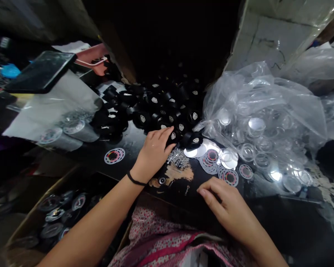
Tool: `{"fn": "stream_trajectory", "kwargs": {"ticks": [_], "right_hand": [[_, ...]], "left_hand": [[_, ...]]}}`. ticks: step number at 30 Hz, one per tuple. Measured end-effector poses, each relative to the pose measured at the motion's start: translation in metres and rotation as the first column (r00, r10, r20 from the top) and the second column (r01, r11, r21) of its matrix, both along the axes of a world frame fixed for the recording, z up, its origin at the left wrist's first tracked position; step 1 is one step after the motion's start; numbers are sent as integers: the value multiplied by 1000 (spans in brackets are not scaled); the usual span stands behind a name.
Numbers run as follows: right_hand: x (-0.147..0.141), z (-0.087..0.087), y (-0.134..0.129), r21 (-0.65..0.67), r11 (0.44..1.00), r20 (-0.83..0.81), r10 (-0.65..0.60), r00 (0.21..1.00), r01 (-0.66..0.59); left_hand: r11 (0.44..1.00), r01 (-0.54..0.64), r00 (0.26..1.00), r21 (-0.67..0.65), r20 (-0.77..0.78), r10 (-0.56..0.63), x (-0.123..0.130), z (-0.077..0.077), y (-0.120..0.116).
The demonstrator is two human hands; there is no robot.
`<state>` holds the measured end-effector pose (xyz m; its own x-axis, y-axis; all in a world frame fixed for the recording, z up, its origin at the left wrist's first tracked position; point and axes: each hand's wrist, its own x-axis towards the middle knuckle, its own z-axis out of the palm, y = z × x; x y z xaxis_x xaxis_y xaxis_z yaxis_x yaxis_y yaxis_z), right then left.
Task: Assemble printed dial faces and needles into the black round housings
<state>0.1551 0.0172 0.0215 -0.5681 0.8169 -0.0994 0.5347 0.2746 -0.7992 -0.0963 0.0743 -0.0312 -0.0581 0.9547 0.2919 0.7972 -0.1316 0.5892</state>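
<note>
My left hand [156, 150], with a black band at the wrist, reaches over the black work surface to the front of a heap of black round housings [167, 107]. Its fingers are stretched out, thumb apart, at a black housing [173, 135] with a pale oval patch. Just below the fingers lies a small pile of metal pins or screws [178, 158]. My right hand [225, 200] is low over the front of the table, fingers curled and thumb drawn to the index finger; anything between the tips is too small to make out. Near it lie printed round dials [229, 177].
A clear plastic bag [267, 96] spills transparent round covers on the right. At left, stacked dials [51, 137] stand beside a covered box with a dark slab [41, 72] on top. A carton [19, 226] of round pieces sits lower left; a pink bin [93, 55] is behind.
</note>
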Motion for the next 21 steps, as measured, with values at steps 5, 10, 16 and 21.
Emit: {"fn": "stream_trajectory", "kwargs": {"ticks": [5,10,16,21], "right_hand": [[-2,-6,-3,-101,985,-85,-147,985,138],[-14,-3,2,-84,972,-77,-224,972,218],[23,-1,5,-156,982,-84,-124,989,110],[59,-17,14,231,897,377,-439,816,376]], "left_hand": [[996,-90,988,5,126,88,23,6,-38],[979,25,884,-201,462,72,59,11,-102],[774,327,479,-543,801,360,72,-12,-118],[785,318,147,-532,845,514,86,-8,-116]]}}
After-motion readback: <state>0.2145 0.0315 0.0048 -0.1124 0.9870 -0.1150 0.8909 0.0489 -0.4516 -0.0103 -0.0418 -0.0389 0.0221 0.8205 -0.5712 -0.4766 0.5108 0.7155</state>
